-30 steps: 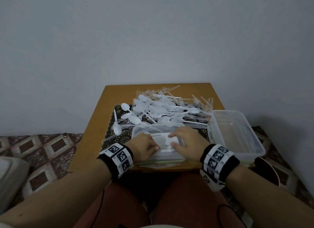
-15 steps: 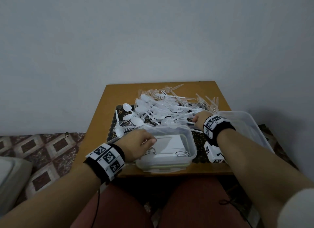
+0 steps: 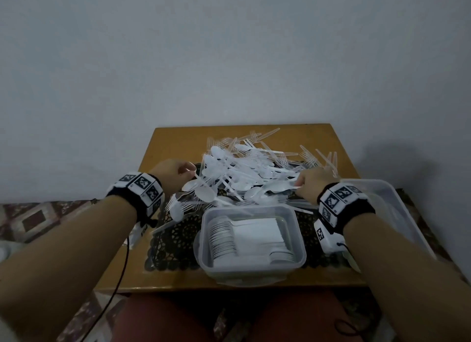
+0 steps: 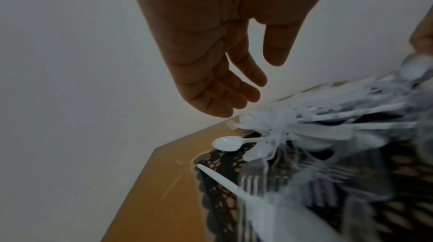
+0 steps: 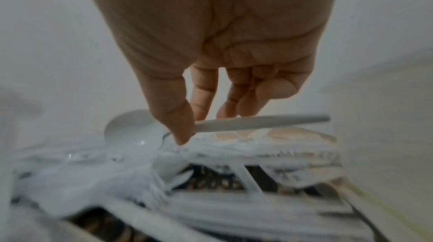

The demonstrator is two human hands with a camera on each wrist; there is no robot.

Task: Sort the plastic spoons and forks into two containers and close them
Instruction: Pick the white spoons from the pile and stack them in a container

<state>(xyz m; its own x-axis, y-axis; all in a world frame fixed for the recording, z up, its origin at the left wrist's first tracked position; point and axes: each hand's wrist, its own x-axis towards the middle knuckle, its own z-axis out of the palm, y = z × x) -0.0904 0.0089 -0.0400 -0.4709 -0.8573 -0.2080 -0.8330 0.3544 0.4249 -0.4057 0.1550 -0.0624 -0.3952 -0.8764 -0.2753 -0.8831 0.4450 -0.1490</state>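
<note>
White plastic spoon (image 5: 234, 124) is lying crosswise under the right hand (image 5: 211, 60), pinched at the neck above the pile (image 3: 249, 171); the spoon container (image 3: 252, 237) is sitting nearer the body. The left hand (image 4: 218, 57) is hovering spread, holding nothing.

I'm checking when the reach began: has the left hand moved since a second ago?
Yes. The left hand has gone from the near container, where it rested, forward to the left edge of the cutlery pile.

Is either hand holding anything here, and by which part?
The right hand pinches a white spoon where handle meets bowl. The left hand is open, holding nothing.
</note>
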